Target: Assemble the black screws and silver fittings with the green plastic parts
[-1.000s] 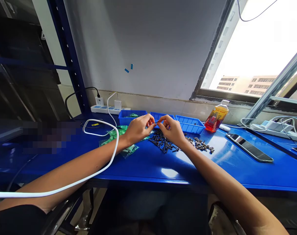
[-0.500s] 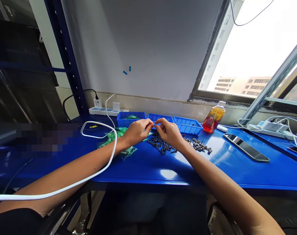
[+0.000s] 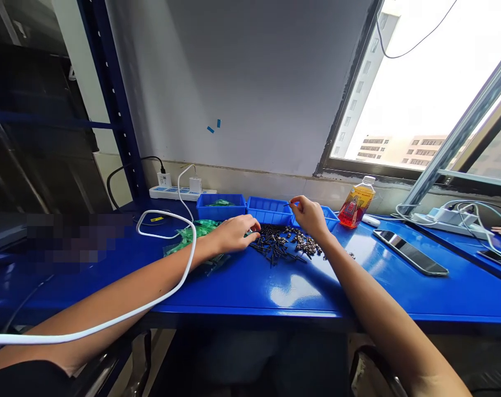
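My right hand (image 3: 310,216) is raised in front of the blue bins, its fingertips pinched on a small dark screw (image 3: 286,205) that points left. Lower and to the left, my left hand (image 3: 236,234) hovers at the edge of a pile of black screws (image 3: 275,245), thumb and fingers apart with nothing visible between them. Small shiny metal fasteners (image 3: 308,244) lie heaped right of the screws, partly behind my right wrist. Green plastic packets (image 3: 196,230) spread beneath and beyond my left forearm.
Along the wall stand the left bin (image 3: 221,212) with green packets, the middle bin (image 3: 258,212) and the right bin (image 3: 329,219). Right of them are a drink bottle (image 3: 356,204) and a phone (image 3: 411,252). A white cable (image 3: 192,251) loops across my left forearm.
My hands have parted from where their fingertips met. The right moved up and right with the dark screw; the left dropped slightly toward the table and spread its fingers.
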{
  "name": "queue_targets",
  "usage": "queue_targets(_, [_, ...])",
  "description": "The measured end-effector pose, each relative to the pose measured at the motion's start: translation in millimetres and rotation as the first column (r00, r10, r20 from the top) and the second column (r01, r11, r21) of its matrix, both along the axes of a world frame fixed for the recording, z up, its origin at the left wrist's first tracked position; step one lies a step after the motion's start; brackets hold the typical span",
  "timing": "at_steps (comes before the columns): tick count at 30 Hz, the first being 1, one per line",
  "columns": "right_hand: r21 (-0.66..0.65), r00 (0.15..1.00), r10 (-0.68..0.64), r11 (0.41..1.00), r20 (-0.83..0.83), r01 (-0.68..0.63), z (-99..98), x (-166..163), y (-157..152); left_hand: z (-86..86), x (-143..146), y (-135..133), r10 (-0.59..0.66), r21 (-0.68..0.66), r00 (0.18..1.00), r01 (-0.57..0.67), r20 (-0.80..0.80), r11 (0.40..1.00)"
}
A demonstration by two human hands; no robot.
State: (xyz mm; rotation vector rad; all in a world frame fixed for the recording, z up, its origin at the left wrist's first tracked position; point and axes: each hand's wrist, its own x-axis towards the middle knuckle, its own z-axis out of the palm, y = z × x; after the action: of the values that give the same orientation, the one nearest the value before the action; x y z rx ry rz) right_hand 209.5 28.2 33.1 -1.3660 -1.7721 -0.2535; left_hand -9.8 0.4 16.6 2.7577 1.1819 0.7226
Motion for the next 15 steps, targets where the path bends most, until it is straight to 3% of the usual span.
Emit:
queue_targets(3, [-0.006, 0.996, -0.083, 0.997, -0.029, 0.083, -0.3, 13, 5, 3.1, -1, -5, -0.059, -0.021, 0.989, 0.057, -0.135, 0.998])
queue_targets(7, [-0.02, 0.997, -0.073, 0.997, -0.01, 0.073, -6.1, 12, 8, 4.3, 0, -9, -0.071, -0.014, 0.966, 0.07, -0.248, 0.997])
queue_targets(15, [-0.021, 1.0, -0.014, 1.0, 0.001, 0.014, -15.9, 6, 13, 0.6, 0, -3, -0.079, -0.028, 0.973, 0.074, -0.217, 0.997])
